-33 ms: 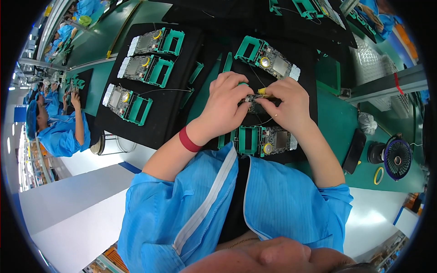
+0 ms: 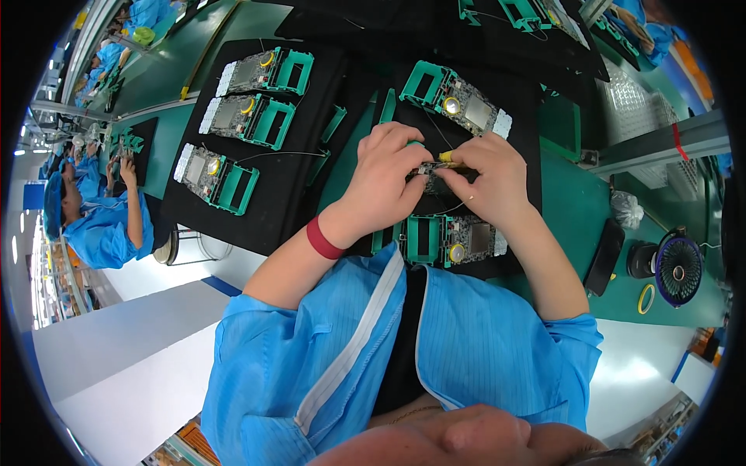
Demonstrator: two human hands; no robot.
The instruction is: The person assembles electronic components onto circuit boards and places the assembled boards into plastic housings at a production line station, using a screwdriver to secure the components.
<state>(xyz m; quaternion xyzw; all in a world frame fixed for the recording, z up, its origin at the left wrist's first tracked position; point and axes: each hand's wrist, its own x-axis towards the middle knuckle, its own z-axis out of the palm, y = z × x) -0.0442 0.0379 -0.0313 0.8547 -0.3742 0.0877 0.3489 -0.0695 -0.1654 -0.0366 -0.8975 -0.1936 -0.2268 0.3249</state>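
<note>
My left hand and my right hand meet over a small green-framed circuit board assembly on a black mat. The left hand's fingers curl around the assembly and hide most of it. A thin yellow-tipped tool is pinched in the right hand, its end against the board. A red band circles my left wrist. One similar assembly lies just beyond my hands and another lies just in front of them.
Three more green-framed boards sit in a row on a black tray to the left. A co-worker in blue sits far left. A small fan, a yellow ring and a black flat object stand at the right.
</note>
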